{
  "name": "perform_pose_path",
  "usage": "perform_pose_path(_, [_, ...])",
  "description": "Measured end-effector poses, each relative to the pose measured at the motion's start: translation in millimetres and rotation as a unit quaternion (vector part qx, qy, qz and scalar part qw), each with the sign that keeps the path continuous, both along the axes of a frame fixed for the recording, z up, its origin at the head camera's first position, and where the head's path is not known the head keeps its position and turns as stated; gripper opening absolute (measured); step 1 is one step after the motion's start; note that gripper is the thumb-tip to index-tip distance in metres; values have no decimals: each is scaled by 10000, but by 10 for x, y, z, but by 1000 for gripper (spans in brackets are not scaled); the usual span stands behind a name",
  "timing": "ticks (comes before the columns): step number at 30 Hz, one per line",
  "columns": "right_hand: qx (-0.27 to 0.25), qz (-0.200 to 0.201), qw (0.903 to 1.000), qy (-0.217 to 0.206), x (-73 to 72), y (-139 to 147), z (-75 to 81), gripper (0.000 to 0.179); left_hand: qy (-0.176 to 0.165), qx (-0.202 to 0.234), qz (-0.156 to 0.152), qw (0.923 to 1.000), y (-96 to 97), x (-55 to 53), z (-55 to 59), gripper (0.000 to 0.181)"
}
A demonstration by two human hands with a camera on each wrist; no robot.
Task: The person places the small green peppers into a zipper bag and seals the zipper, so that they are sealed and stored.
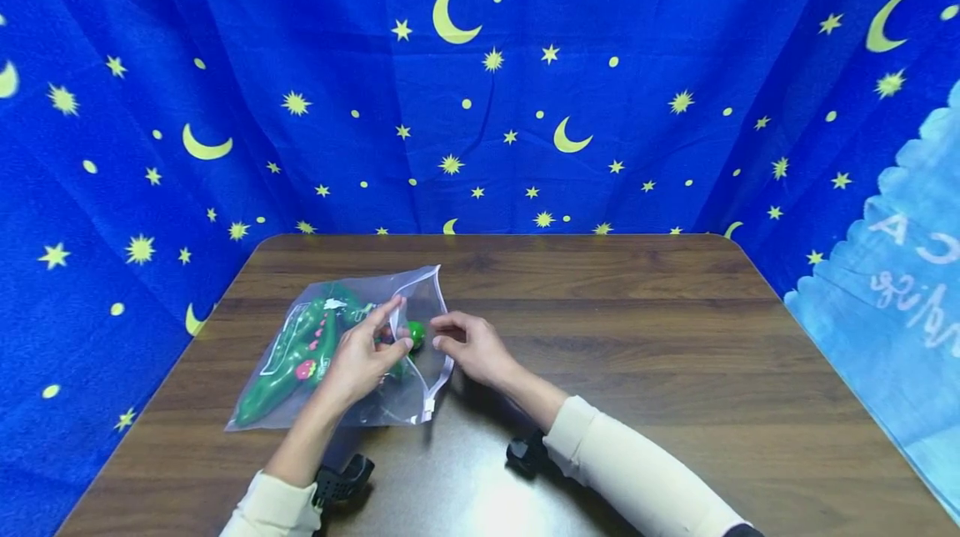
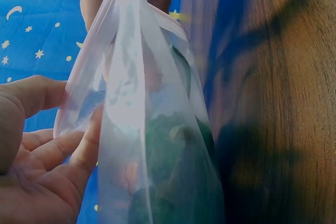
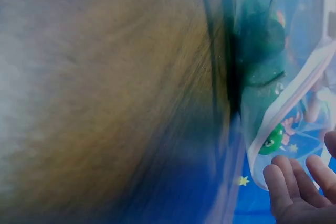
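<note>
A clear zip bag (image 1: 360, 416) with a white slider lies on the table, its mouth spread apart toward the right. Glossy green stuff with pink spots (image 1: 281, 374) fills its left part. Just inside the mouth sits a small bright green round thing (image 1: 416, 334), which shows a face in the right wrist view (image 3: 271, 140). My left hand (image 1: 367, 358) pinches the upper rim between thumb and fingers, some fingers tucked inside the mouth. My right hand (image 1: 476, 345) is at the opposite rim, its fingers (image 3: 283, 182) loosely extended and overlapping the bag's edge, thumb apart.
The brown wooden table (image 1: 637, 337) stretches beyond the bag on every side. Blue star-and-moon cloth (image 1: 510, 87) hangs behind and at the left, with a light blue cloth (image 1: 900, 295) at the right. Black wrist cameras (image 1: 345, 479) are strapped beneath both forearms.
</note>
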State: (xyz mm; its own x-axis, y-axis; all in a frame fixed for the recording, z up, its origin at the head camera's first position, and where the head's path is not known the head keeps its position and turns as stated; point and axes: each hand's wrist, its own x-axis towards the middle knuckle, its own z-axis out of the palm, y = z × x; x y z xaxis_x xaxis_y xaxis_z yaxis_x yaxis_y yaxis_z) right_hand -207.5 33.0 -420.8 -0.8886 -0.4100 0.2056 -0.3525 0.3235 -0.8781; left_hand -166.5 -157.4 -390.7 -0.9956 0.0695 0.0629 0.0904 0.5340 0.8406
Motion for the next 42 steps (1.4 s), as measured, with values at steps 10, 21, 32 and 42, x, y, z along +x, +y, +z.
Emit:
perform_pose_path(10, [101,-302,9995,63,242,186,61,20,187,-156,55,9997,-17,-6,-11,67])
perform_pose_path(21, [247,222,9948,-962,529,192,40,20,630,-496,140,9967,-23,-14,-33,65])
perform_pose_path(32, [113,436,9897,-1360,646,71,15,26,586,-476,92,9971,-38,-14,-35,64])
perform_pose_path(42, [66,540,9865,-1545,683,-20,-34,31,701,-434,70,9966,-47,11,-46,64])
